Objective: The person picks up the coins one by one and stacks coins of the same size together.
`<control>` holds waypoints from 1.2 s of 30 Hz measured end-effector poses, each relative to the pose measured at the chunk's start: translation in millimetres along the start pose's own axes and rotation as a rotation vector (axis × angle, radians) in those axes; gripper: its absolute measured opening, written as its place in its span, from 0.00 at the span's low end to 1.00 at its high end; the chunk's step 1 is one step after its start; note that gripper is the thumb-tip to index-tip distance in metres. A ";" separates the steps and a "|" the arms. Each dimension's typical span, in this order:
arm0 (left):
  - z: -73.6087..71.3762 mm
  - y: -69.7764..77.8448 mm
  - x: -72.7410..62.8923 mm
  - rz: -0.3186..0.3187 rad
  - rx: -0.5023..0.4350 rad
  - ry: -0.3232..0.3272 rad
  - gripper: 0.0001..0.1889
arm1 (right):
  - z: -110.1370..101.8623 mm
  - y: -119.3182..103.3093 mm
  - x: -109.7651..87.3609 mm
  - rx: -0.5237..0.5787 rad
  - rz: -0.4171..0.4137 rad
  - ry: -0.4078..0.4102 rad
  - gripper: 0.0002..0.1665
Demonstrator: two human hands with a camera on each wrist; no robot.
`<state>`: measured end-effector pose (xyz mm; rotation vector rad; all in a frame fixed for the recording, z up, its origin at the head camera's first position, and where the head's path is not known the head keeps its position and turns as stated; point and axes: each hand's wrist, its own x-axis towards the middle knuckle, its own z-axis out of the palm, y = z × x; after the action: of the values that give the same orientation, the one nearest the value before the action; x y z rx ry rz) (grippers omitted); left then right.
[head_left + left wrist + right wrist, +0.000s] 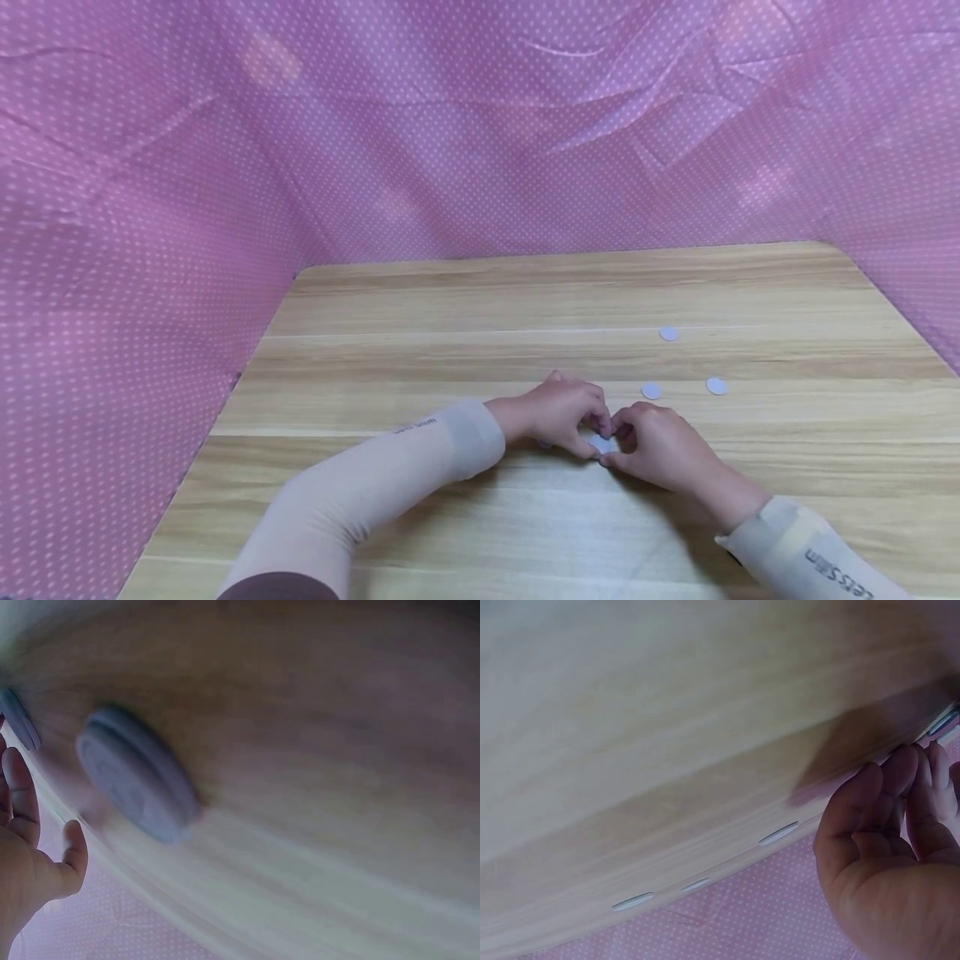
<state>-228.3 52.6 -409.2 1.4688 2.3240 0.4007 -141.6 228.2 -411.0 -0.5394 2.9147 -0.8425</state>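
Note:
Both hands meet over a round pale grey disc [600, 444] on the wooden table. My left hand [562, 414] has its thumb and curled fingers at the disc's left side. My right hand [662, 446] pinches at its right side with thumb and fingertips. Another grey disc [131, 780], with a groove round its rim and a raised pattern on its face, lies below the left wrist; in the head view the left hand mostly hides it. In the left wrist view the worked disc [21, 720] shows at the edge, beyond the left hand's fingers.
Three more pale discs lie beyond the right hand: a near one [651, 391], one farther right [716, 386] and one farther back [668, 334]. Pink dotted cloth [480, 167] hangs round the back and sides of the wooden table [420, 333].

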 end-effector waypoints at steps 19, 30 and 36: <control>12.7 -6.5 -16.9 0.041 0.032 -0.032 0.12 | 17.1 -8.1 -10.4 -0.050 0.061 0.044 0.23; 16.7 -7.9 -20.7 0.044 0.037 -0.028 0.13 | 14.7 4.7 -20.3 -0.029 0.136 0.051 0.23; 16.1 -7.4 -21.1 0.037 0.031 -0.031 0.13 | 5.4 16.9 -25.4 -0.001 0.193 0.053 0.23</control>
<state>-218.8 31.1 -423.5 1.5231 2.2924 0.3512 -122.4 247.6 -425.5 -0.2327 2.9532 -0.8416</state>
